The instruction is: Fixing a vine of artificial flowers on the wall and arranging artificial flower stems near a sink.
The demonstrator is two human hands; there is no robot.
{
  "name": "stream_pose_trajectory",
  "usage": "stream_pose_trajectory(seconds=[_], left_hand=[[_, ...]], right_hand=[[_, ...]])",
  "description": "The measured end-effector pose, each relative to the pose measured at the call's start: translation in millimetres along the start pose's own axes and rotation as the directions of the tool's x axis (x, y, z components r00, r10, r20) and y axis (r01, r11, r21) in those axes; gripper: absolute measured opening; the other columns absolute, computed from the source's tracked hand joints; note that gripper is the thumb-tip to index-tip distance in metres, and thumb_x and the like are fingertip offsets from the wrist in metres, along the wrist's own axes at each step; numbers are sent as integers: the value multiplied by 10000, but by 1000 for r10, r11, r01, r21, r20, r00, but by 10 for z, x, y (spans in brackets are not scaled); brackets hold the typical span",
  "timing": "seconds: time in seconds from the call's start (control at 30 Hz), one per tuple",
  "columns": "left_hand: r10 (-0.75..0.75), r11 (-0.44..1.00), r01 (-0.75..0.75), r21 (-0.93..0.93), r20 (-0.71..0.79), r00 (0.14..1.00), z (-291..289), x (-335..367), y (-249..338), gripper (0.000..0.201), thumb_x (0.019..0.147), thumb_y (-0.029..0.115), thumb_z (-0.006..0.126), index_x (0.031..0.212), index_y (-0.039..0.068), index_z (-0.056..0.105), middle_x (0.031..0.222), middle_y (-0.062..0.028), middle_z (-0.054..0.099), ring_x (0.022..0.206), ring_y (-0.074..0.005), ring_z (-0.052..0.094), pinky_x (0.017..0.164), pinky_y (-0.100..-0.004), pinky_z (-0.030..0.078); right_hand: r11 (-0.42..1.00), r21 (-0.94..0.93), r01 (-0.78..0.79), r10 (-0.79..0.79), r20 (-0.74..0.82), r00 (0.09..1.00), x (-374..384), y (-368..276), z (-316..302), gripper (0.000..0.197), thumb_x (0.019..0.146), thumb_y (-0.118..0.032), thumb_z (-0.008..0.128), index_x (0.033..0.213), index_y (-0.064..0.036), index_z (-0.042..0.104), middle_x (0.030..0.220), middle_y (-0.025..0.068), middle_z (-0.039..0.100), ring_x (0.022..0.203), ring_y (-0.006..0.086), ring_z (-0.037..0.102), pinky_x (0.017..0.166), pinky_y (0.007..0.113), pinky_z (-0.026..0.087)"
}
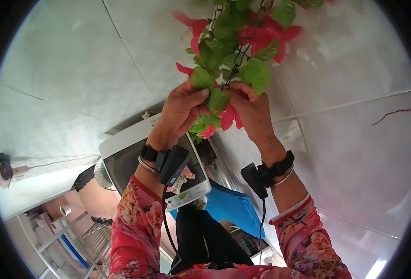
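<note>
Upper red blossoms (263, 42) already hang by chain (235, 66) — lower end seems unfinished: left hand (184, 107) pinches greenery (218, 100), right hand (252, 111) nearly closed, hold unclear.

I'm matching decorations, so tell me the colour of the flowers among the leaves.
The flowers are pinkish red, showing best in the head view.

A garland (222, 35) of green leaves (255, 74) and red flowers (271, 37) is suspended downward, its top cut off by the view's edge. Among the leaves, a dark, open-linked chain (237, 59) is hung at a slant, partly covered by foliage.
</note>
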State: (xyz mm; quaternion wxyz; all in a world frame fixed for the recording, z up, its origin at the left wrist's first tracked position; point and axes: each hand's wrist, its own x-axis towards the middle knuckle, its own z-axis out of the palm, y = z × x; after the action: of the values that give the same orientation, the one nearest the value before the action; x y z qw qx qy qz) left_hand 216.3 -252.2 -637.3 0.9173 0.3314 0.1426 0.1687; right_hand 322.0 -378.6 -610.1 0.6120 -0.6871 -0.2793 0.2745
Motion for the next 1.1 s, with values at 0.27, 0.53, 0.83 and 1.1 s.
stream_pose_trajectory(seconds=[0.27,0.53,0.83,1.1], left_hand=[[-88,995,88,-42,5,996,54,10,-45,202,871,36,518,1057,-35,551,966,-128,612,833,-220,622,712,-345,541],[-126,988,134,-73,116,985,-50,25,-173,200,887,77,508,1065,-1,558,863,-83,600,553,-110,491,421,-192,342],[-82,978,101,-183,111,990,-3,60,-239,196,893,93,499,1048,-13,558,795,-66,582,528,-96,476,390,-179,329],[-50,974,86,-208,173,984,-1,97,-292,192,891,96,477,1033,-1,562,879,-119,597,486,-98,453,370,-183,316]], right_hand=[[998,46,38,-39,20,999,-22,48,-53,169,837,-75,590,974,23,588,812,17,594,731,63,533,646,206,441],[972,-98,212,-209,45,977,-16,194,-133,160,783,-53,620,918,23,580,928,90,564,819,171,553,714,271,459],[952,-122,281,-279,37,960,-15,153,-224,172,743,-92,655,871,4,590,877,151,560,810,273,552,708,345,456],[947,-70,315,-316,-8,949,8,248,-234,156,740,-99,654,838,3,589,869,147,559,820,285,545,719,348,449]])
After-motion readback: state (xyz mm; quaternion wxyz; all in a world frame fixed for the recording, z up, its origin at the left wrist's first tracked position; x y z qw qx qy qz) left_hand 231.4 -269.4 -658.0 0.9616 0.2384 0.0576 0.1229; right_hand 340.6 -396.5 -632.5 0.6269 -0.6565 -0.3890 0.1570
